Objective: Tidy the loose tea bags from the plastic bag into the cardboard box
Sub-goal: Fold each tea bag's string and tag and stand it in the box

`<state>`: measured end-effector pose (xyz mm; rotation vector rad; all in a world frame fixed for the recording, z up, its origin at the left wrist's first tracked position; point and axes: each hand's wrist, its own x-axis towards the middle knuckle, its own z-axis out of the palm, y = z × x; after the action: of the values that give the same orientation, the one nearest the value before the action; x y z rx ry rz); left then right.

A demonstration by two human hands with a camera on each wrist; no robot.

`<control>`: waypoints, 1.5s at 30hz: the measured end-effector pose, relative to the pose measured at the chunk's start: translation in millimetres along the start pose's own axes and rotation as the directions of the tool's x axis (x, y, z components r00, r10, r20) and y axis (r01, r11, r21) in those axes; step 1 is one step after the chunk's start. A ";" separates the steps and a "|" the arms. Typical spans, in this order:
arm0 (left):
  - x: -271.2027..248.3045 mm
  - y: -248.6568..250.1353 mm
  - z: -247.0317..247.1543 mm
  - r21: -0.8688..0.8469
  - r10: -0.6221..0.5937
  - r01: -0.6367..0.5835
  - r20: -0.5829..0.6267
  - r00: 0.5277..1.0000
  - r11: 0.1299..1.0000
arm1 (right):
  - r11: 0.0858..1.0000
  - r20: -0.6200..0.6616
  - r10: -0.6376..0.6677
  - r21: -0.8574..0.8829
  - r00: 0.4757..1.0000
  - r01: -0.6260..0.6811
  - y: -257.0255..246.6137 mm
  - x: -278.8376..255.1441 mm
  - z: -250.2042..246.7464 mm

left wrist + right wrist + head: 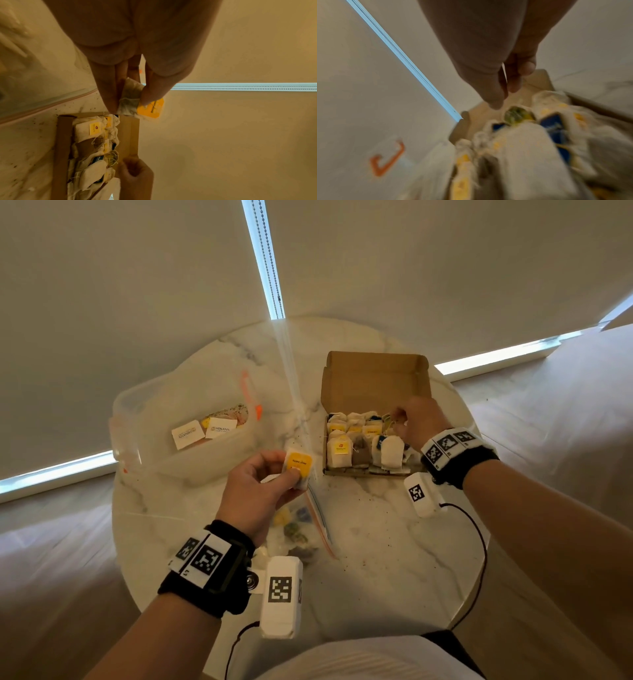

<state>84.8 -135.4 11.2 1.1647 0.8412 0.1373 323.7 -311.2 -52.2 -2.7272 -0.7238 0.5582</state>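
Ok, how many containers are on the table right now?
3: the open cardboard box on the right by the right hand, the clear plastic tub on the left, and the plastic bag lying under the left hand. None seems hidden.

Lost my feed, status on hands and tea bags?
Left hand pinches a yellow-tagged tea bag above the plastic bag. Right hand at the box, fingers curled among packed bags; grip unclear. Nothing in the way.

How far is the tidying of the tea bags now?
Mostly done: the cardboard box holds rows of tea bags. In hand: the left hand pinches a yellow-tagged tea bag; the right hand is at the box's far right. Left: some bags in the plastic bag.
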 end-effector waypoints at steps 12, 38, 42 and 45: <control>5.0 -0.4 15.0 0.128 -0.001 -0.006 0.058 0.998 0.992 | 0.774 0.177 -0.411 0.586 0.894 0.240 -81.8 -56.1 -28.6; 21.5 -20.9 -11.7 0.879 -0.323 -0.401 0.312 0.893 -0.259 | 0.869 0.521 -0.424 0.004 0.740 0.495 -87.8 -84.4 84.2; 17.8 -29.5 -20.8 0.906 -0.359 -0.340 0.240 0.902 -0.251 | 0.817 0.561 -0.481 0.007 0.674 0.577 -97.0 -92.6 111.8; 9.2 -31.3 -23.4 0.922 -0.347 -0.343 0.267 0.899 -0.181 | 0.776 0.568 -0.483 -0.074 0.666 0.626 -100.6 -92.1 127.7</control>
<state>66.2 -126.4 -23.2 2.6489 0.3239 -1.1030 153.2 -255.1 -104.1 -2.3379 -1.8227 1.1189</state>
